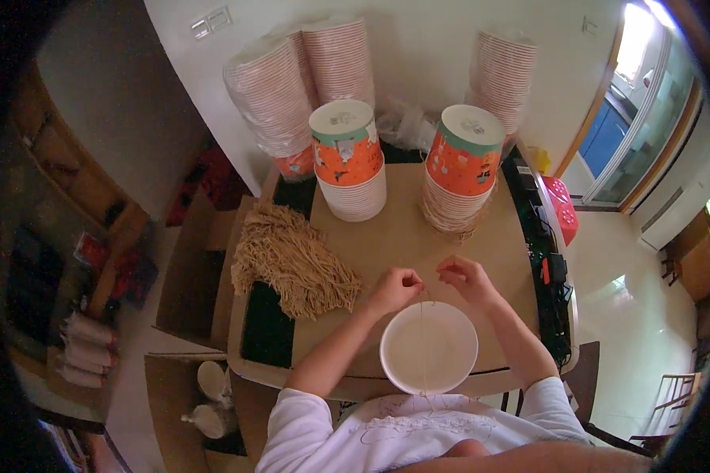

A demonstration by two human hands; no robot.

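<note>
A white paper bucket (401, 347) stands with its round mouth up at the table's front edge, close to my body. A thin tan string (423, 339) runs across its mouth from front to back. My left hand (397, 289) is just past the bucket's far rim, thumb and fingers pinched on the string's end. Close by on the right, my right hand (467, 280) is closed at the fingertips; what it pinches is too fine to make out. A loose heap of tan strings (292, 264) lies left of my left hand.
Two stacks of upside-down orange and white buckets, left (349, 162) and right (464, 169), stand farther back. Wrapped white stacks (264, 94) lean by the wall. Black adapters and cables (556, 268) line the right edge. An open cardboard box (173, 378) holds white buckets at lower left.
</note>
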